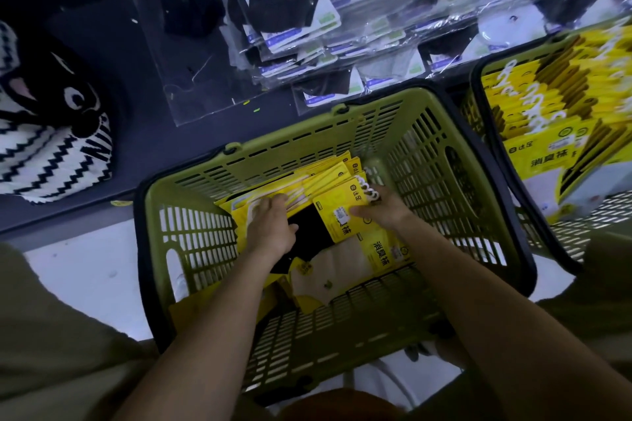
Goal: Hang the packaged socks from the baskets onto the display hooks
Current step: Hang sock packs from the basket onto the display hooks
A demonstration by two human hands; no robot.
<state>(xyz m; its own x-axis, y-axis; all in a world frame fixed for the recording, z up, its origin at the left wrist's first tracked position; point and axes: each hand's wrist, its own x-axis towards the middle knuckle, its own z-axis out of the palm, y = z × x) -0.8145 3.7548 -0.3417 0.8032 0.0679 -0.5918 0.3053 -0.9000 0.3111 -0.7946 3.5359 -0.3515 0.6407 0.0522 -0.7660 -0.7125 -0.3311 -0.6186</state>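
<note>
A large green slatted basket point(307, 154) with a black rim sits on a pale floor, directly below the camera. A 2nd basket point(473, 79) stands just beside it on the right, packed with upright yellow sock packs point(547, 133). Beyond both baskets, rows of clear-bagged dark socks point(307, 27) hang on a display. A black-and-white zigzag knit item point(51, 147) lies at far left.

2 bare forearms reach down and forward into the near basket. The left hand point(270, 225) is palm down, its fingers curled over the near edge of a fanned stack of yellow packs point(307, 178) and gripping it. The right hand point(386, 212) pinches 1 yellow sock pack point(342, 212): the thumb presses on its front face while the other fingers are hidden behind it.

The held pack tilts above the others in the middle of the basket. Its long axis runs from the person toward the display, and its white hanger hook point(371, 190) points away, slightly to the right. More packs lie flat on the basket bottom beneath it, showing black and beige socks.
</note>
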